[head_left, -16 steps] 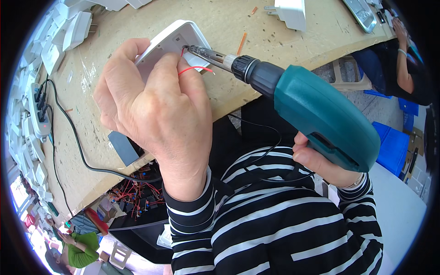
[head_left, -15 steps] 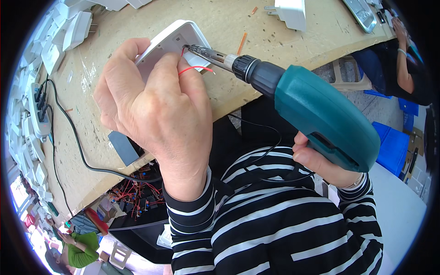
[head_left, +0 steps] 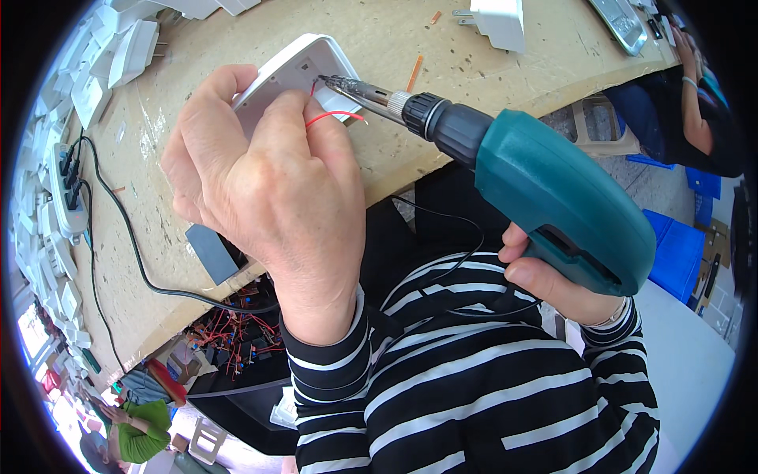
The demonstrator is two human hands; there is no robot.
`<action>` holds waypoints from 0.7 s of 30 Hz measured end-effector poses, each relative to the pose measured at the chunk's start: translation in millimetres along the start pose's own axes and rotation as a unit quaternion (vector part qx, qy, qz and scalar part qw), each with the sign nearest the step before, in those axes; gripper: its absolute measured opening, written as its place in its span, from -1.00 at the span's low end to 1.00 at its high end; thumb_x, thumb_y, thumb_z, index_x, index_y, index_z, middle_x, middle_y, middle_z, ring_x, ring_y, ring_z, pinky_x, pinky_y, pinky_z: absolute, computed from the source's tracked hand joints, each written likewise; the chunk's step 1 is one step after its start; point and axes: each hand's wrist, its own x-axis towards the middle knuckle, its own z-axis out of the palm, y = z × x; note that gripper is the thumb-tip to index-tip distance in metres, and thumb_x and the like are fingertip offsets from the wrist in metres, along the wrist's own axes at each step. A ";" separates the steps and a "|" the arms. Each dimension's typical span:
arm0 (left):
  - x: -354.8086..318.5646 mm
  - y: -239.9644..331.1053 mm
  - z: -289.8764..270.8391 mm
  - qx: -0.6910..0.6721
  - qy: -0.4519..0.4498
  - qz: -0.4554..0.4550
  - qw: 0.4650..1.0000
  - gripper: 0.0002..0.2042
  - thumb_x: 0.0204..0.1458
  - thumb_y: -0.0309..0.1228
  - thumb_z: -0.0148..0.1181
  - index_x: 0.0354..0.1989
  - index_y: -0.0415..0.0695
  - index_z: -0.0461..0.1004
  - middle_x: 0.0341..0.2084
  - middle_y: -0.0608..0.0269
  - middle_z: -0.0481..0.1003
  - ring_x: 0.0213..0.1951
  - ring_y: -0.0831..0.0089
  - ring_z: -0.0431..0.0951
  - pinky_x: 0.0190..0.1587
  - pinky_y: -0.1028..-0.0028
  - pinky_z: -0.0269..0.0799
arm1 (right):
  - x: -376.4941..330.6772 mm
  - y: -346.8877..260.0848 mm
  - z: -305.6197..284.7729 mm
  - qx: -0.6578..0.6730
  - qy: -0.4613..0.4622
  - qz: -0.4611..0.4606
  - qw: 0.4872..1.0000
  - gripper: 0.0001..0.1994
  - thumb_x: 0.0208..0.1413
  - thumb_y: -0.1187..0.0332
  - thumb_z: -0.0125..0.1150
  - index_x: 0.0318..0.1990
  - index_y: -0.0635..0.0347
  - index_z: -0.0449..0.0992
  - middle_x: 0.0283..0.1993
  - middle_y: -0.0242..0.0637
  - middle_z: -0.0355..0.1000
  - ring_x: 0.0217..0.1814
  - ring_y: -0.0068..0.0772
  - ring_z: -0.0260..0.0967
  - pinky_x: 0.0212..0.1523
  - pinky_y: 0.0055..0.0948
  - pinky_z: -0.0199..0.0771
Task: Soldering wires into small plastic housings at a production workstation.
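My left hand (head_left: 268, 182) is closed round a white plastic housing (head_left: 316, 49), its open inside turned toward me. Between thumb and fingers a red wire (head_left: 335, 116) is pinched, one bare end sticking out to the right. The wire's other end runs into the housing. My right hand (head_left: 557, 284) grips the handle of a teal pistol-shaped soldering gun (head_left: 564, 193). Its dark metal tip (head_left: 339, 82) reaches into the housing, close by or touching the wire's inner end; exactly which I cannot tell. Most of the right fingers are hidden behind the handle.
White plug housings (head_left: 134, 55) are piled along the left side, by a power strip (head_left: 67, 197) with black cords. A white plug adapter (head_left: 497, 24) lies at the far edge. Below the table edge sits a bin of red-wired parts (head_left: 237, 336). Other people work at both sides.
The soldering gun has shifted very slightly to the right, its tip staying inside the housing. My left hand and the housing hold nearly still.
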 end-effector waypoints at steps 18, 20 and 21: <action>0.6 -0.8 0.4 -0.010 0.002 -0.003 1.000 -0.91 -0.18 -0.43 0.27 -0.48 -0.11 0.65 -0.16 0.28 0.48 -0.09 0.22 0.38 -0.01 0.29 0.20 | 1.2 2.9 2.0 0.017 -0.004 -0.029 0.999 -0.33 -0.14 0.39 0.49 0.14 0.49 0.31 -0.19 -0.16 0.53 -0.36 -0.54 0.56 -0.31 -0.62 0.56; 1.0 -0.1 0.3 -0.012 -0.001 -0.002 1.000 -0.90 -0.18 -0.43 0.27 -0.48 -0.11 0.65 -0.16 0.28 0.48 -0.08 0.22 0.38 0.00 0.29 0.19 | 0.6 4.4 4.0 0.044 0.023 -0.054 0.997 -0.34 -0.15 0.41 0.50 0.12 0.49 0.33 -0.19 -0.16 0.53 -0.37 -0.54 0.55 -0.33 -0.62 0.56; 0.8 -0.2 0.2 -0.013 -0.003 -0.004 1.000 -0.90 -0.18 -0.43 0.27 -0.48 -0.12 0.65 -0.15 0.28 0.48 -0.08 0.22 0.37 0.01 0.29 0.19 | 0.4 4.1 4.5 0.044 0.023 -0.054 0.997 -0.34 -0.15 0.41 0.50 0.12 0.49 0.33 -0.19 -0.16 0.53 -0.37 -0.54 0.55 -0.33 -0.62 0.56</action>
